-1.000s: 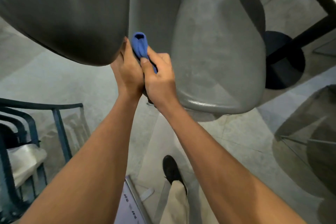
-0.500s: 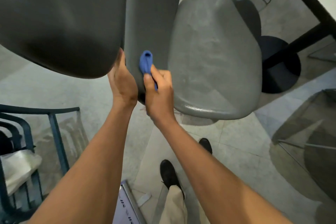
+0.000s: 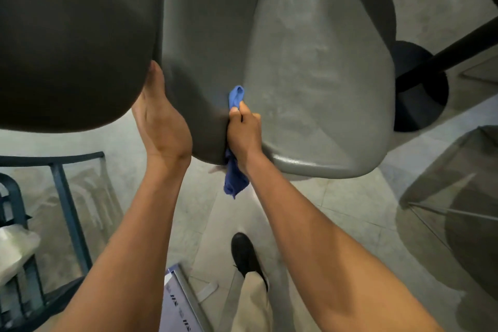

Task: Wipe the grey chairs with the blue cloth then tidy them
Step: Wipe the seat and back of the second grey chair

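The crumpled blue fabric cloth (image 3: 235, 170) is bunched in the right hand (image 3: 244, 133), whose fingers are curled tightly round it; one tuft shows above the fist and a longer tail hangs below the wrist. The cloth lies against the lower edge of the grey moulded-plastic chair (image 3: 213, 43) in the middle, at the seam where it meets the lighter grey plastic chair (image 3: 320, 75) to the right. The left hand (image 3: 161, 121) lies with its palm flat against the opposite side of the middle chair, in the gap next to the darker grey chair shell (image 3: 72, 38); its fingertips are hidden, so full closure cannot be confirmed, though the visible part appears extended and bracing. Judged from this position, wiping is in progress on one edge. The right-hand chair shows dull streaks, so it probably remains to be wiped. The tidying step does not appear to have begun. A black round pedestal base (image 3: 420, 89) stands on the tiled floor (image 3: 350, 197) beyond.
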`<state>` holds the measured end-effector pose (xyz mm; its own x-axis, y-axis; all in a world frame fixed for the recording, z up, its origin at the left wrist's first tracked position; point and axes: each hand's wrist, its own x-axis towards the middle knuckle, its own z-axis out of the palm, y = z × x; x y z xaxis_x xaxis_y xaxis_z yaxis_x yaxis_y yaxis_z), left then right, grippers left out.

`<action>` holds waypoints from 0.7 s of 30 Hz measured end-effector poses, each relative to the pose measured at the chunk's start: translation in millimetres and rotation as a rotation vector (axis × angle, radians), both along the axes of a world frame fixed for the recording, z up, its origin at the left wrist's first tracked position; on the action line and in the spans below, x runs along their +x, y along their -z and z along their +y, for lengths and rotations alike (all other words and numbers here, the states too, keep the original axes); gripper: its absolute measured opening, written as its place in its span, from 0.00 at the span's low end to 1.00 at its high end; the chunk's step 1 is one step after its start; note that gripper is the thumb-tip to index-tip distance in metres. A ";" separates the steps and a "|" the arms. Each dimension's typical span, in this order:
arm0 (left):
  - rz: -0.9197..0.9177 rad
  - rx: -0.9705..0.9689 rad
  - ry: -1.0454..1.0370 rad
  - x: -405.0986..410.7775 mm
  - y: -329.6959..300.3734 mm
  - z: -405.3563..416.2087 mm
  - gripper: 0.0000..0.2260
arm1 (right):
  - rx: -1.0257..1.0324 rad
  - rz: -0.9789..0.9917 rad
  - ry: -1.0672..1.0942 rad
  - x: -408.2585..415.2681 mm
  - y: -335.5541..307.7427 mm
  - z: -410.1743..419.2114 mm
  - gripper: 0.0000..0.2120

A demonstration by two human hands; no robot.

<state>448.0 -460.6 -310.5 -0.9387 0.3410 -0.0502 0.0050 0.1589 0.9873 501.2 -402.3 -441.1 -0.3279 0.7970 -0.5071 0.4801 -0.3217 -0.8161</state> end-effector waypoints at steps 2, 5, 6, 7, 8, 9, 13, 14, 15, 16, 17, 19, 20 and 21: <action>0.009 -0.003 -0.033 0.2 4.7 0.4 0.19 | -0.014 -0.033 -0.047 -7.3 16.1 20.9 0.13; 0.046 -0.002 -0.058 -0.9 8.6 2.5 0.19 | -0.024 -0.100 -0.122 -21.1 25.9 53.2 0.17; 0.055 0.004 -0.051 -0.8 9.5 2.7 0.19 | -0.023 -0.118 -0.133 -24.8 29.6 58.7 0.18; 0.058 0.005 -0.043 -1.2 10.4 2.7 0.19 | -0.030 -0.134 -0.129 -27.4 32.0 59.0 0.18; 0.057 0.003 -0.036 -1.0 10.8 2.6 0.19 | -0.040 -0.133 -0.112 -26.5 36.2 55.2 0.18; 0.053 0.000 -0.038 -0.8 10.2 2.5 0.19 | -0.034 -0.125 -0.087 -20.9 38.0 45.4 0.17; 0.029 0.016 -0.013 -2.2 9.8 -0.1 0.22 | -0.042 -0.007 -0.052 20.7 34.3 -7.0 0.15; 0.032 0.015 -0.004 -2.9 10.8 -0.7 0.22 | -0.056 0.001 -0.061 23.9 33.4 -10.5 0.14; 0.029 0.007 0.001 -3.4 11.9 -1.0 0.22 | -0.037 0.002 -0.070 20.7 34.1 -7.3 0.13; 0.025 0.000 0.009 -3.5 13.9 -1.5 0.23 | -0.001 -0.025 -0.072 12.8 39.5 1.6 0.12; 0.019 -0.003 0.020 -4.1 15.3 -1.7 0.24 | 0.015 -0.064 -0.082 3.1 46.2 13.7 0.13; 0.003 0.002 0.026 -5.3 17.6 -1.1 0.25 | -0.004 -0.141 -0.113 -14.1 64.8 39.2 0.17; -0.004 -0.003 0.023 -5.3 18.2 -0.7 0.25 | -0.033 -0.164 -0.118 -18.6 69.7 49.5 0.17; -0.006 -0.009 0.015 -4.7 17.5 -0.2 0.24 | -0.055 -0.169 -0.119 -20.9 74.2 55.5 0.17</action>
<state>443.3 -460.9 -328.0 -0.9331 0.3547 -0.0592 0.0014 0.1682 0.9858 480.3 -346.8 -515.3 -0.3251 0.7272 -0.6045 0.6460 -0.2961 -0.7035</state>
